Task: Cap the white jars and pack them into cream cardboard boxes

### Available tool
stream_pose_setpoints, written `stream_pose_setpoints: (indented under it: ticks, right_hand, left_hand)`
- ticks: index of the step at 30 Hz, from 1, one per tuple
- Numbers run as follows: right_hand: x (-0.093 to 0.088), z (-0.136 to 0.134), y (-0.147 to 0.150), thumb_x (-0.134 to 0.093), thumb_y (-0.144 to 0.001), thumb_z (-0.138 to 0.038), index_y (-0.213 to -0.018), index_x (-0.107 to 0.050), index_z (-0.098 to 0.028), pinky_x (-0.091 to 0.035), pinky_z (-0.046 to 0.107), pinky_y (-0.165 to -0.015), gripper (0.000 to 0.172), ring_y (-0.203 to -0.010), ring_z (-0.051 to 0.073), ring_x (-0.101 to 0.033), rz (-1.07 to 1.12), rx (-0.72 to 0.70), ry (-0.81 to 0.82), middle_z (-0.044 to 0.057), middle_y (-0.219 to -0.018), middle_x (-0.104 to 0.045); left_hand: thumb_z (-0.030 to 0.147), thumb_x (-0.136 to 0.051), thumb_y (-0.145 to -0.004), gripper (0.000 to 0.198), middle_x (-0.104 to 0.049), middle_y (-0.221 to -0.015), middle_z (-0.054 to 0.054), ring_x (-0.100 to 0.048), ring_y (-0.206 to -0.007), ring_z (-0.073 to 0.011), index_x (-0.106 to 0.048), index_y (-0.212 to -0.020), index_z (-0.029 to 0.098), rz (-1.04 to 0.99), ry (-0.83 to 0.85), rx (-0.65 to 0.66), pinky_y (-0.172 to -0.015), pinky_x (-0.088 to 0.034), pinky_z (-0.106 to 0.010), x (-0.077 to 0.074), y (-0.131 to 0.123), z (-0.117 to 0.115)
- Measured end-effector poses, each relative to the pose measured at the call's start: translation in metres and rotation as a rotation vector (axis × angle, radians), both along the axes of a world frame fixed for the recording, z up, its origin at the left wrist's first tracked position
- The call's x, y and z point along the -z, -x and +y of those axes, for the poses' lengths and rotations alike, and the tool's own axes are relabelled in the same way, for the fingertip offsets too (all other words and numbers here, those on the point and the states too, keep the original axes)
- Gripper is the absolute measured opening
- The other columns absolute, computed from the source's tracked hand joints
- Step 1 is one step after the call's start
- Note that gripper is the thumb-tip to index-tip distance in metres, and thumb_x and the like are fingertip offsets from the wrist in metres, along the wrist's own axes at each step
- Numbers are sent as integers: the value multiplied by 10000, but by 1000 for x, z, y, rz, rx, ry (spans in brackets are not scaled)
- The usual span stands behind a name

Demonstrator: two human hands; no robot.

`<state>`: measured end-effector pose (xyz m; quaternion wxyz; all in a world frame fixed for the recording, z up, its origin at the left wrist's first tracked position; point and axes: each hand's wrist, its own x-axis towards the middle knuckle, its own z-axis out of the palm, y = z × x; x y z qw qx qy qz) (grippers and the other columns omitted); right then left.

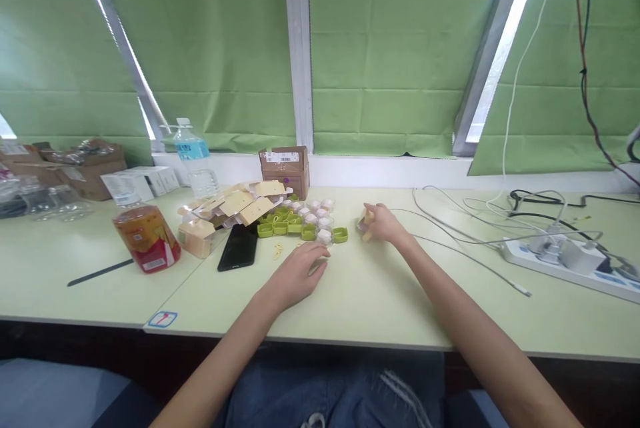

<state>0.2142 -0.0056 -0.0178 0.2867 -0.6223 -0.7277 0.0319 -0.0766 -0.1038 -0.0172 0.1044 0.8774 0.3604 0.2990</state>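
My right hand [384,223] is closed on a small beige box [369,218] to the right of the green cases. Part of the box is hidden by my fingers, and something clear shows at its left side. Resting low over the table, my left hand [300,273] is empty, thumb and fingers apart. Just beyond it stand several small green cases [340,235] and white, rounded pieces in clear covers [325,236]. Small yellow bands [278,251] lie left of that hand.
A heap of beige boxes [237,203], a black phone [239,247] and a brown carton [285,171] lie left of centre. Farther left are an orange-red drink bottle [147,238] and a water bottle [196,158]. Cables and a white power strip [565,261] occupy the right.
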Motion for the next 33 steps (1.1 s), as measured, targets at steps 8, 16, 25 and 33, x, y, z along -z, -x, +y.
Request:
stream_pose_setpoints:
  ticks: [8, 16, 25, 33]
  right_hand:
    - [-2, -6, -14, -701, -734, -147, -1384, -592, -140, -513, 376, -989, 659, -1119, 284, -654, 84, -56, 48, 166, -1276, -622]
    - [-23, -19, -2, -799, -716, -366, -1091, -765, -162, -561, 467, -970, 428, -1112, 352, -714, 866, -542, 179, 129, -1142, -783]
    - [-18, -41, 56, -892, -702, -511, -962, -744, -115, -623, 331, -584, 496, -669, 257, -770, 960, -942, 775, 102, -798, -791]
    - [-18, -44, 59, -856, -721, -537, -939, -718, -124, -531, 267, -485, 487, -549, 194, -694, 918, -822, 889, 67, -701, -748]
  left_hand:
    - [269, -510, -1009, 251, -700, -1274, -106, -618, -1249, -281, -691, -1180, 233, -11, 13, 6, -1101, -492, -454, -1, 0, -2]
    - [374, -526, -1035, 331, -708, -1240, -91, -677, -1064, -235, -628, -1318, 234, -210, -17, -95, -956, -554, -398, -12, -5, -7]
    - [397, -783, -868, 628, -633, -1405, -143, -662, -1062, -223, -588, -1438, 221, -513, 185, 47, -790, -592, -310, -20, -12, -9]
    - [374, -824, -813, 649, -688, -1253, -119, -632, -1152, -249, -621, -1416, 244, -576, 473, 130, -857, -578, -322, -31, -6, -11]
